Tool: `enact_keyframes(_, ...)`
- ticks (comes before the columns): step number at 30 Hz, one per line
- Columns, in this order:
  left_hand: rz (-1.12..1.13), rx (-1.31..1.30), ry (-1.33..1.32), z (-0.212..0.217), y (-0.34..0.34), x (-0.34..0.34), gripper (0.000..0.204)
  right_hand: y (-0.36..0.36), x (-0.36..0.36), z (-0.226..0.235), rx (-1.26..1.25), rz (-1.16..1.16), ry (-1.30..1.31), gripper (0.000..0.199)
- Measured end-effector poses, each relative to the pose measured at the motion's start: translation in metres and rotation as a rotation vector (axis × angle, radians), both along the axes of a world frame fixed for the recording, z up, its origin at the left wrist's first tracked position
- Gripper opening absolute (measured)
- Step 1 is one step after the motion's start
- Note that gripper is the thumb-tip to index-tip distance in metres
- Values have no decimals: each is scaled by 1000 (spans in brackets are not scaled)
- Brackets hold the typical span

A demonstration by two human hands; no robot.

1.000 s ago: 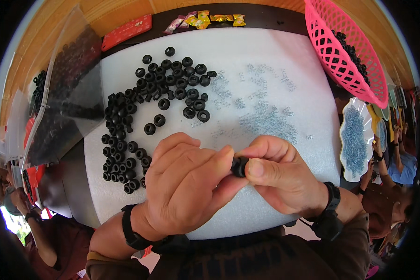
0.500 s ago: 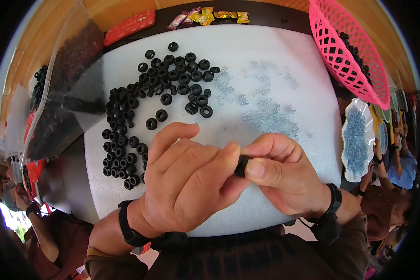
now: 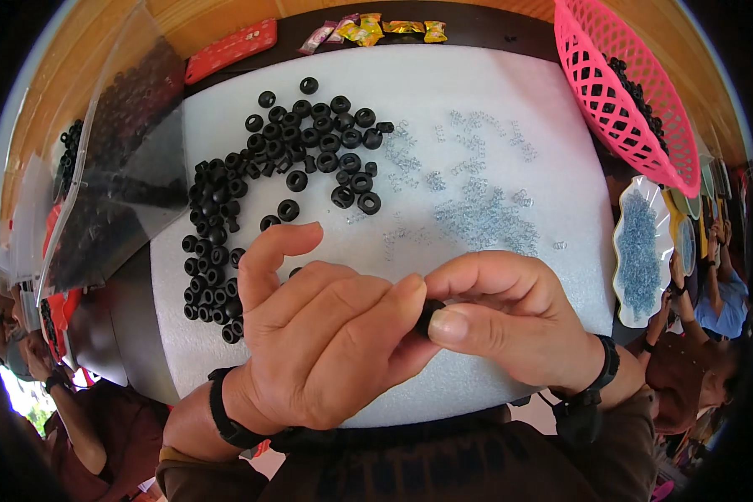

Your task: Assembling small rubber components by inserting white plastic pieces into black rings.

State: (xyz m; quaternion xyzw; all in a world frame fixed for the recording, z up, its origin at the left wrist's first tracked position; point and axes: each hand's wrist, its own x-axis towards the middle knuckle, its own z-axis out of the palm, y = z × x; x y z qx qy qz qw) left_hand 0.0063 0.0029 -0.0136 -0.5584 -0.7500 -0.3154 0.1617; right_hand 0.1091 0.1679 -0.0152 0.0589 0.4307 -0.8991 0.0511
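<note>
Close together over the near part of a white foam mat [image 3: 510, 75], my left hand [image 3: 326, 335] and my right hand [image 3: 510, 318] pinch one black ring-shaped part [image 3: 427, 316] between thumbs and fingers. Most of that part is covered by the fingertips. My left index finger is raised away from the pinch. Many loose black ring parts [image 3: 297, 181] lie in a curved heap beyond and left of my left hand. Small clear springs [image 3: 485, 219], or coil-like pieces, are scattered on the mat beyond my right hand.
A pink basket [image 3: 586, 84] holding black parts stands far right. Below it, a white scalloped dish [image 3: 663, 230] holds more clear bluish pieces. At left leans a clear plastic bin [image 3: 134, 201]. A red case [image 3: 231, 50] and wrapped candies [image 3: 361, 30] lie behind the mat. Other people work at both sides.
Both hands have shifted slightly down and toward the left with the black part between them. My left hand has tilted, and its raised finger has moved left. The heap looks the same.
</note>
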Motion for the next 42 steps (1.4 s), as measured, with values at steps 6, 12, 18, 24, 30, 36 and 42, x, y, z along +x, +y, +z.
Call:
enact_keyframes(6, 2, 2, 7, 0, 4, 3, 35, 1, 0, -4, 129, -19, 59, 19)
enact_keyframes(12, 86, 14, 116, -3, 8, 2, 32, 2, -1, -4, 137, -5, 37, 19)
enact_keyframes(18, 29, -294, 179, 9, 1, 3, 25, -1, 2, -4, 206, -40, 11, 19)
enact_keyframes(24, 1, -230, 158, 2, -3, -1, 27, 0, -1, 2, 124, 9, -90, 20)
enact_keyframes(30, -44, -301, 82, 4, -4, -5, 25, 4, -1, 4, 246, 98, -36, 20)
enact_keyframes(36, -58, -305, 64, 0, -2, -2, 24, 3, 1, 3, 315, 95, -6, 20)
enact_keyframes(42, -44, -323, 115, -6, -3, 1, 24, 2, 3, 1, 325, 55, -15, 16)
